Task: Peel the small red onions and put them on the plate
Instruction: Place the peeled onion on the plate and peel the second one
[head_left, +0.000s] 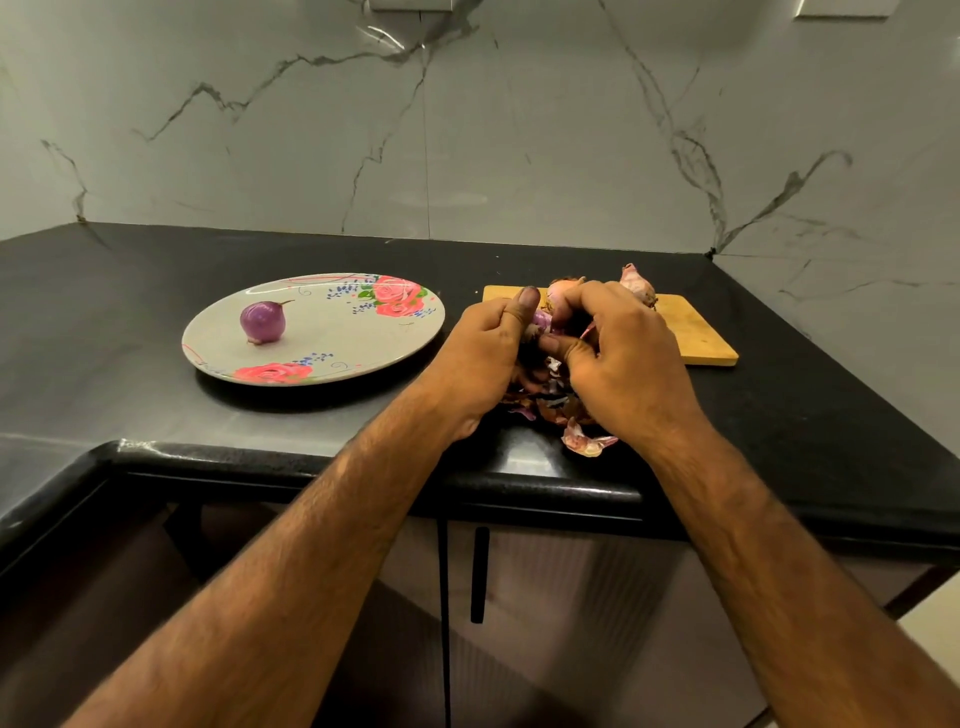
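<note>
The black counter (130, 395) posed the likeliest trouble. Its near edge ran close under the work, and a slippery bulb could have squirted from the fingers and rolled off. A careless wrist could also have swept scraps over it. The flowered plate (337, 338), left of the hands, carried one peeled onion (263, 322). The wooden board (696, 332) lay right, with what looked like two unpeeled onions (638, 283) at its far side. The left hand (485, 358) curled around the half-peeled onion (541, 322), thumb raised. The right hand (623, 358) pinched at its skin with thumb and fingertips above the heap of skins (587, 441). Most of that bulb was hidden.
</note>
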